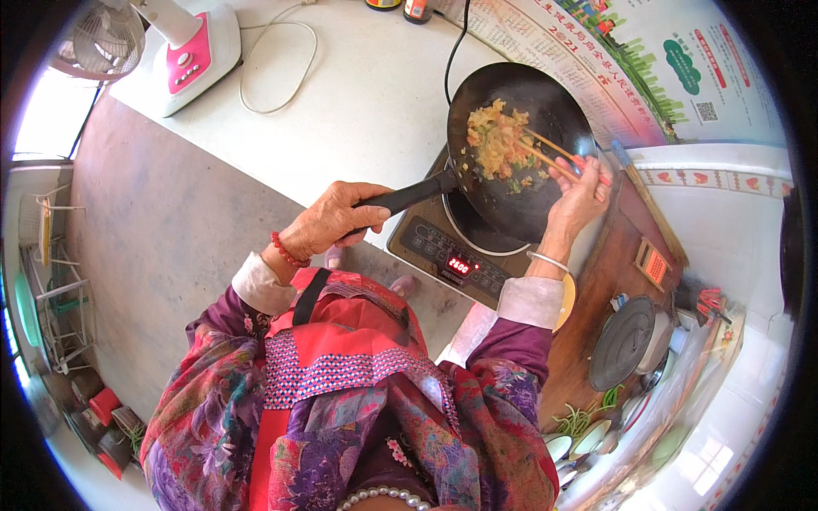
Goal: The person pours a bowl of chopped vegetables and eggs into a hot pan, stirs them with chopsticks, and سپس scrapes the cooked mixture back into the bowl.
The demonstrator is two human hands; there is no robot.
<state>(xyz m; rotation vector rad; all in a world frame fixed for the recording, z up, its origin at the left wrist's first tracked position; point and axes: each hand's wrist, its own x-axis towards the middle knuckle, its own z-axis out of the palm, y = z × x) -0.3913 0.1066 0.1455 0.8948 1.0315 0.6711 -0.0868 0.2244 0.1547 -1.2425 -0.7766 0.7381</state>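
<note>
My left hand (339, 217) grips the black handle of a dark wok (511, 217), which is tilted above a black induction cooker (441, 249) with a lit red display. In my right hand (580, 195) is a pair of wooden chopsticks (543, 152) with red upper ends. Their tips touch a heap of cooked food (497, 139), yellow and orange with green bits, on the far left part of the wok's inside. Small scraps of food lie lower down in the wok. The cooker stands on a white countertop (358, 115).
A fan with a pink and white base (192, 64) and a looped cable stand at the back left. On the right, a brown wooden surface (575, 358) holds a round dark lid (623, 343), green beans (575, 421) and dishes (591, 437). A long brush (652, 204) leans near the wall.
</note>
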